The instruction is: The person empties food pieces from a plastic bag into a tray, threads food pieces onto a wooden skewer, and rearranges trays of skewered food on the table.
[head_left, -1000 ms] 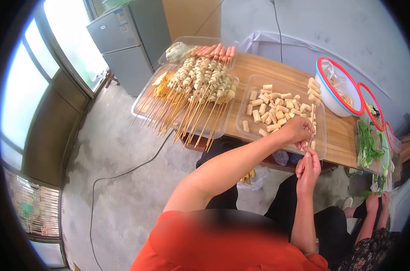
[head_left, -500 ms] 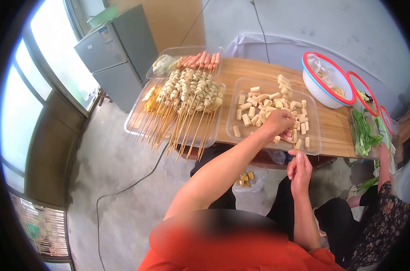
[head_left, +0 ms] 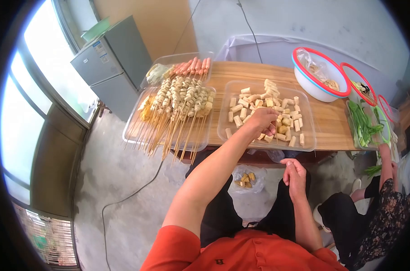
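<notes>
My left hand (head_left: 264, 122) reaches over a clear plastic tray (head_left: 224, 131) of short, pale, cylindrical food pieces (head_left: 238, 108). Its fingers pinch a thin wooden skewer (head_left: 276, 130), upright beside the fingertips; a pale piece appears to be at its upper end. Below the table's front edge is my right hand (head_left: 295, 177), fingers loosely curled and apart, with nothing visible in it. To the left, a second tray (head_left: 129, 131) bears many loaded skewers (head_left: 180, 97), their bare sticks pointing toward me past the table edge.
Behind the skewers, another tray (head_left: 166, 58) holds pink sausages (head_left: 198, 66). A red-rimmed basin (head_left: 311, 83) and green vegetables (head_left: 363, 126) stand at the right, where a person's hand (head_left: 385, 156) reaches in. A plastic bag (head_left: 257, 182) of yellowish pieces lies below; a cable (head_left: 132, 194) crosses the floor.
My left hand has shifted slightly left in view with the skewer. My right hand has dropped away from the tray's front edge, so the hands are farther apart. The view has tilted.
</notes>
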### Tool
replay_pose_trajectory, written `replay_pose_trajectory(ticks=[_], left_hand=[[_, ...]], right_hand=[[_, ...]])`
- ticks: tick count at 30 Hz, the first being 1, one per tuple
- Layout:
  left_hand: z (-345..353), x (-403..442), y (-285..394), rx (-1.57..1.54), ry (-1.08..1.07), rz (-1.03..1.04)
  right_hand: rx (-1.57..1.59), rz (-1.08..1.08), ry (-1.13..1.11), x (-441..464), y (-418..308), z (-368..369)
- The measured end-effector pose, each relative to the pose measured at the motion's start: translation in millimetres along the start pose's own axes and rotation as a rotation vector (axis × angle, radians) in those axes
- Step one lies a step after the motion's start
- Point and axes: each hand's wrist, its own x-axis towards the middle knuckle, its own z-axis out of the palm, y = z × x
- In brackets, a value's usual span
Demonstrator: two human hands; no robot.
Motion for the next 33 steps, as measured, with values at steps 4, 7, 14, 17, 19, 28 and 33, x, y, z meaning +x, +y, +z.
replay_pose_trajectory(ticks=[4,7,14,17,19,28,33], left_hand=[[0,-3,3,0.031,0.020,-0.035],[0,-9,8,0.017,0.038,-0.042],[-6,-6,4,0.069,0.067,0.032],[-7,-7,2,0.112,0.106,0.079],[-5,-6,2,0.128,0.129,0.103],[-7,-2,-1,0.262,0.186,0.194],[-5,-8,-1,0.458,0.320,0.236]], right_hand=[[-0.018,0.039,-0.013,-4,4,-2],[-0.022,0.056,-0.014,-6,9,-4],[-0.039,0.097,-0.011,-8,22,-6],[-0.020,0.108,-0.013,-8,31,-8],[-0.031,0.118,-0.010,-7,35,-6],[-0.029,0.169,-0.060,-5,59,0],[-0.047,0.199,-0.090,-6,65,7]])
